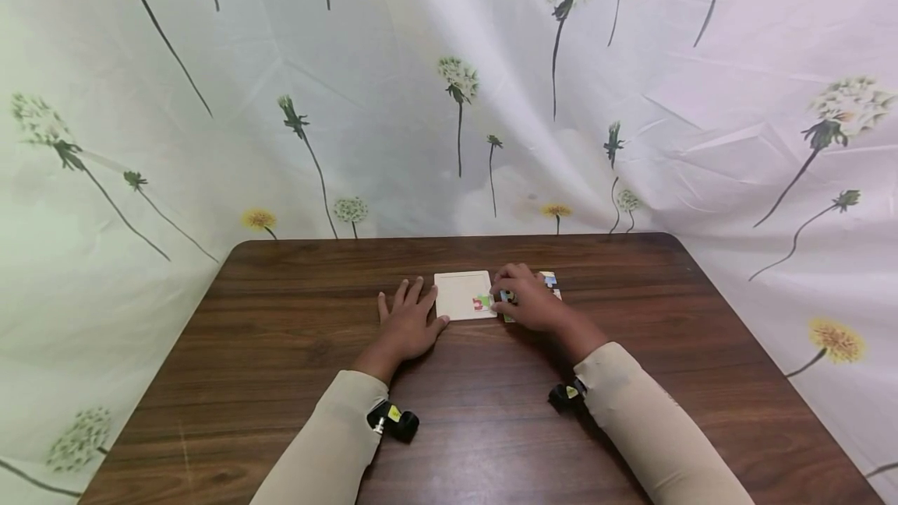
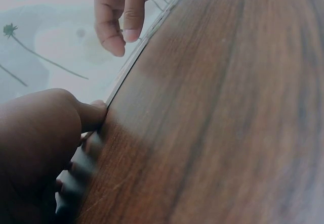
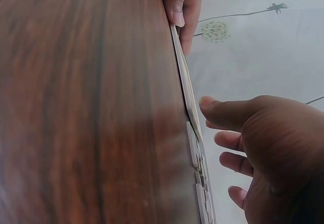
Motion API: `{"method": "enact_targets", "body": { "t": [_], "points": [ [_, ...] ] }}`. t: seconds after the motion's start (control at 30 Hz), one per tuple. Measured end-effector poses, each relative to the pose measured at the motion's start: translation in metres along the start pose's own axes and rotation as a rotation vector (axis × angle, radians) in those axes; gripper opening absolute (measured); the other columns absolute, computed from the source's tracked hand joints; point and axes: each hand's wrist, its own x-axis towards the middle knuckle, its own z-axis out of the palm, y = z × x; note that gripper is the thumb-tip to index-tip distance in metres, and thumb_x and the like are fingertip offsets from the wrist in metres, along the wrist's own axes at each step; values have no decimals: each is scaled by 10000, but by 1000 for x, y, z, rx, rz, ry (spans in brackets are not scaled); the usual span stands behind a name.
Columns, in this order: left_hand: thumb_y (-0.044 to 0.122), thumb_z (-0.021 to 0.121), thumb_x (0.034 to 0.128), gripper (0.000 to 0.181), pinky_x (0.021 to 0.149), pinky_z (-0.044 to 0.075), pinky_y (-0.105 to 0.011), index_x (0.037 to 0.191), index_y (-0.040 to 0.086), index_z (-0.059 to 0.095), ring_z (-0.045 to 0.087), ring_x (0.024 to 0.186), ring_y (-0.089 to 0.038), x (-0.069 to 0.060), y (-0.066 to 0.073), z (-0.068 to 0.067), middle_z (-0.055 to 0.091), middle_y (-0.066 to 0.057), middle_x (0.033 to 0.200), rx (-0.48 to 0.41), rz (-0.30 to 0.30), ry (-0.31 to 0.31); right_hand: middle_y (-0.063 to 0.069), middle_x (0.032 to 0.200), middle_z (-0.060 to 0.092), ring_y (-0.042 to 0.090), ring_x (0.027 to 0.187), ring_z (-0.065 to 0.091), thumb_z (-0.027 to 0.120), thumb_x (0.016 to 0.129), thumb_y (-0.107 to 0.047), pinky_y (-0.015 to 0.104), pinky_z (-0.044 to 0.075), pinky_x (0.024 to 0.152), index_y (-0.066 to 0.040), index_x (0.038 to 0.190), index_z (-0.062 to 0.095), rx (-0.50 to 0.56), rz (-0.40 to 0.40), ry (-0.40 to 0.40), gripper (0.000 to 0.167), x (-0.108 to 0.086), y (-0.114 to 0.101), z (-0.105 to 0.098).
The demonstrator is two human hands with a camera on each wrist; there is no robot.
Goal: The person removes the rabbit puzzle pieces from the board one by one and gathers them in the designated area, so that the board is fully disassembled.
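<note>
A square, pale puzzle board (image 1: 459, 292) lies flat near the table's far edge. A joined pink and green puzzle piece patch (image 1: 481, 302) sits in its lower right corner. My left hand (image 1: 410, 326) is spread on the table, its fingertips and thumb touching the board's left side. Over the board's right edge is my right hand (image 1: 529, 298), thumb and forefinger pinching a small puzzle piece, mostly hidden by the fingers. Loose colourful puzzle pieces (image 1: 549, 280) lie beneath and beside it. In the right wrist view, the board's edge (image 3: 183, 77) appears side-on.
The dark wooden table (image 1: 281, 380) has rounded far corners. Behind it hangs a pale cloth (image 1: 393, 100) printed with dandelions. A black wrist camera (image 1: 401, 423) is on the left sleeve, another camera (image 1: 563, 397) on the right.
</note>
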Motion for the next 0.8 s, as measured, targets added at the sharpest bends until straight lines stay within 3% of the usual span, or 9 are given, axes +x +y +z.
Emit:
{"method": "enact_targets", "body": {
  "t": [0.2,0.37,0.6,0.8],
  "points": [
    [458,544,1133,688,1305,-20,-799,1722,149,370,104,1708,-469,-1,0,-2,203,-192,1829,4,7,7,103,1339,616,334,1297,520,786,1033,-220,698,369,1061,-122,1202,801,-14,-16,15,196,3,-2,2],
    [468,545,1132,695,1307,-28,-794,1726,156,364,90,1713,-460,-2,0,-2,192,-184,1833,-2,1,-1,105,1324,625,328,1274,527,796,1023,-217,656,377,1034,-129,1204,809,-18,-18,28,203,5,-1,6],
    [473,547,1131,700,1305,-30,-798,1727,158,361,89,1713,-463,-2,2,-2,195,-183,1833,-8,5,-1,85,1336,611,314,1297,505,773,1040,-244,625,335,1035,-164,1192,824,-13,5,1,179,10,1,11],
    [464,546,1133,696,1303,-33,-800,1726,150,361,86,1711,-470,-2,0,-2,191,-191,1832,-13,12,1,100,1345,610,326,1301,507,765,1046,-226,670,339,1078,-150,1192,828,-13,24,-10,176,12,-1,11]
  ]
}}
